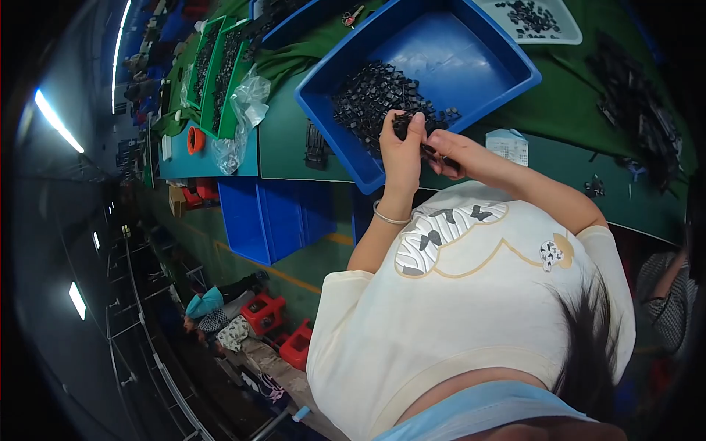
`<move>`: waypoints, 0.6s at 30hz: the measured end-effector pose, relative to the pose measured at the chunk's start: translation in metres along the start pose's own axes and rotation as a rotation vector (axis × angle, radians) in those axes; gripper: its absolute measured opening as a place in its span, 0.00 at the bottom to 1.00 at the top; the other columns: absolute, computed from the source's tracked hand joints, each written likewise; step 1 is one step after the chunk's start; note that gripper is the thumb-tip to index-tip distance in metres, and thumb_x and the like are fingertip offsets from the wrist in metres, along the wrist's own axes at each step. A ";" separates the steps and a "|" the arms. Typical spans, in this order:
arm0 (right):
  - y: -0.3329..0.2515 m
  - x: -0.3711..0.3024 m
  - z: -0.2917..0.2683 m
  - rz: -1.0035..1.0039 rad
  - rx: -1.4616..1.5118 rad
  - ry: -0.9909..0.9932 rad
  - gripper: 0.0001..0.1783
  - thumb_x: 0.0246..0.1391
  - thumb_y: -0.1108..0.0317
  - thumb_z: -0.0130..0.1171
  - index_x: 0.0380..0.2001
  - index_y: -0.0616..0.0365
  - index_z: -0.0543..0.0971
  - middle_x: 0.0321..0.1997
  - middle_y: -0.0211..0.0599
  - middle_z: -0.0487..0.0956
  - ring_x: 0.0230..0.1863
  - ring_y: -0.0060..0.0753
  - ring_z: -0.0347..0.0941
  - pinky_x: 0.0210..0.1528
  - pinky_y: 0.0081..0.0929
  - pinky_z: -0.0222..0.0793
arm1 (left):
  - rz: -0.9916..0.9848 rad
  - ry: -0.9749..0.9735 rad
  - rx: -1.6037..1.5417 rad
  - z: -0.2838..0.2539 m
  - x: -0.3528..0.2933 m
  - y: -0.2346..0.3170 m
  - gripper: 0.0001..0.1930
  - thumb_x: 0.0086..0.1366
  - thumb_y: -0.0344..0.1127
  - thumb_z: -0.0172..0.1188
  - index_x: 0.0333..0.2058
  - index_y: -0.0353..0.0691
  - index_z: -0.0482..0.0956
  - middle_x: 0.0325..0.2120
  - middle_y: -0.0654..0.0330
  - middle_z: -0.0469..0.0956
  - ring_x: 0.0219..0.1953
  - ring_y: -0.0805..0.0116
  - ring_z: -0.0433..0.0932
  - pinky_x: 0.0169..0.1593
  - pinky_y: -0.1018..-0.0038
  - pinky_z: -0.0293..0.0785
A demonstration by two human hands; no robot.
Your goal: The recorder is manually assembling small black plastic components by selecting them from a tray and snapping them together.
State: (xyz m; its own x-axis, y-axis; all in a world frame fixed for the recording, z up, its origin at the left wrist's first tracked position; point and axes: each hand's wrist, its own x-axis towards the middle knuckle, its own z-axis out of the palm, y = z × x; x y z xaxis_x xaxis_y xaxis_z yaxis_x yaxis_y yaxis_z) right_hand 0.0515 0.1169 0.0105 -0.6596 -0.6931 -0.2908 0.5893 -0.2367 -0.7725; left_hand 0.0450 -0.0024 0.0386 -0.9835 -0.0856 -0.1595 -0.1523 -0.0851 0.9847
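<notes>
Both my hands meet over the near edge of a large blue bin (471, 65). A heap of small black plastic parts (379, 92) fills the bin's left side. My left hand (402, 151) is closed, thumb and fingers curled around a black plastic part (401, 126). Just to its right, my right hand (457, 156) pinches at a dark piece between the fingers, close to the left thumb. The exact shape of what the right hand grips is partly hidden by the fingers.
Behind the bin stands a white tray (566, 28) of small black parts. Long black strips (640, 110) lie to the right, near a paper slip (507, 147). On the left are green trays (233, 77), a plastic bag (250, 103) and an orange tape roll (195, 140). Blue crates (268, 220) stand below the table.
</notes>
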 end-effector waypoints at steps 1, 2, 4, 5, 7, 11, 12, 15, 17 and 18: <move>0.001 0.002 0.002 -0.062 -0.236 0.063 0.15 0.49 0.57 0.37 0.24 0.58 0.65 0.16 0.28 0.64 0.15 0.18 0.56 0.17 0.15 0.51 | 0.018 -0.019 0.021 0.001 0.000 -0.002 0.07 0.52 0.33 0.49 0.21 0.40 0.61 0.11 0.69 0.61 0.13 0.85 0.57 0.14 0.88 0.50; 0.005 0.004 0.001 -0.232 -0.415 0.137 0.14 0.48 0.59 0.38 0.23 0.59 0.66 0.15 0.30 0.65 0.15 0.22 0.59 0.17 0.17 0.53 | -0.032 -0.033 0.026 0.002 0.001 -0.002 0.07 0.52 0.34 0.49 0.20 0.40 0.61 0.11 0.69 0.61 0.12 0.84 0.57 0.13 0.88 0.50; 0.007 0.002 0.003 -0.400 -0.593 0.214 0.13 0.48 0.61 0.40 0.21 0.60 0.67 0.15 0.32 0.66 0.16 0.26 0.61 0.18 0.20 0.55 | -0.144 -0.059 -0.117 0.003 0.003 -0.002 0.07 0.52 0.34 0.48 0.20 0.40 0.62 0.10 0.69 0.61 0.11 0.84 0.56 0.13 0.88 0.50; 0.005 -0.001 0.007 -0.491 -0.751 0.263 0.11 0.46 0.64 0.42 0.20 0.60 0.67 0.15 0.34 0.67 0.17 0.30 0.63 0.18 0.22 0.57 | -0.251 -0.078 -0.258 0.001 0.003 -0.002 0.08 0.53 0.35 0.47 0.19 0.40 0.62 0.10 0.69 0.60 0.11 0.84 0.55 0.13 0.88 0.49; 0.002 -0.003 0.012 -0.611 -0.887 0.329 0.07 0.41 0.68 0.48 0.18 0.60 0.68 0.15 0.38 0.67 0.18 0.37 0.65 0.19 0.26 0.59 | -0.364 -0.177 -0.355 -0.013 0.015 -0.008 0.07 0.53 0.34 0.46 0.19 0.41 0.62 0.09 0.70 0.59 0.10 0.84 0.54 0.12 0.88 0.49; 0.007 -0.019 0.015 -0.775 -0.848 0.145 0.09 0.42 0.70 0.44 0.12 0.58 0.66 0.14 0.32 0.64 0.17 0.26 0.63 0.19 0.21 0.57 | -0.232 0.183 -0.641 -0.078 0.059 -0.029 0.08 0.54 0.33 0.44 0.17 0.45 0.59 0.08 0.73 0.55 0.09 0.84 0.51 0.11 0.87 0.46; 0.006 -0.019 0.011 -0.557 -0.647 0.209 0.10 0.43 0.71 0.42 0.12 0.58 0.65 0.14 0.31 0.64 0.18 0.23 0.62 0.21 0.19 0.57 | -0.171 0.254 -0.478 -0.067 0.044 -0.013 0.08 0.55 0.35 0.42 0.19 0.45 0.60 0.08 0.73 0.56 0.09 0.84 0.52 0.12 0.88 0.47; 0.002 0.013 0.002 -0.393 -0.343 0.208 0.07 0.48 0.66 0.39 0.30 0.56 0.64 0.18 0.24 0.61 0.16 0.11 0.51 0.16 0.10 0.47 | 0.006 0.254 -0.234 -0.031 0.041 -0.005 0.08 0.52 0.36 0.47 0.21 0.43 0.59 0.10 0.69 0.59 0.10 0.82 0.55 0.12 0.87 0.52; 0.008 0.024 0.002 -0.388 -0.338 0.277 0.08 0.47 0.64 0.42 0.29 0.57 0.64 0.19 0.24 0.61 0.17 0.11 0.52 0.16 0.10 0.47 | 0.024 0.295 -0.127 -0.018 0.035 -0.011 0.08 0.53 0.36 0.47 0.22 0.41 0.59 0.11 0.67 0.59 0.09 0.82 0.55 0.11 0.87 0.51; 0.008 0.028 0.001 -0.391 -0.357 0.322 0.10 0.45 0.63 0.45 0.28 0.58 0.63 0.19 0.26 0.62 0.18 0.14 0.54 0.17 0.13 0.50 | 0.035 0.269 -0.125 -0.015 0.034 -0.015 0.08 0.53 0.35 0.47 0.22 0.41 0.59 0.11 0.67 0.60 0.10 0.82 0.55 0.11 0.87 0.51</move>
State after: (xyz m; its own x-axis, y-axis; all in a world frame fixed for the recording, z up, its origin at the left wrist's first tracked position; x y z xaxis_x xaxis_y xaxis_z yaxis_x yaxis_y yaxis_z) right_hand 0.0389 0.0946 -0.0033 -0.9357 -0.3475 -0.0607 0.1196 -0.1506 -0.9813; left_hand 0.0157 -0.0188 0.0170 -0.9240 -0.3495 -0.1548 -0.0890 -0.1971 0.9763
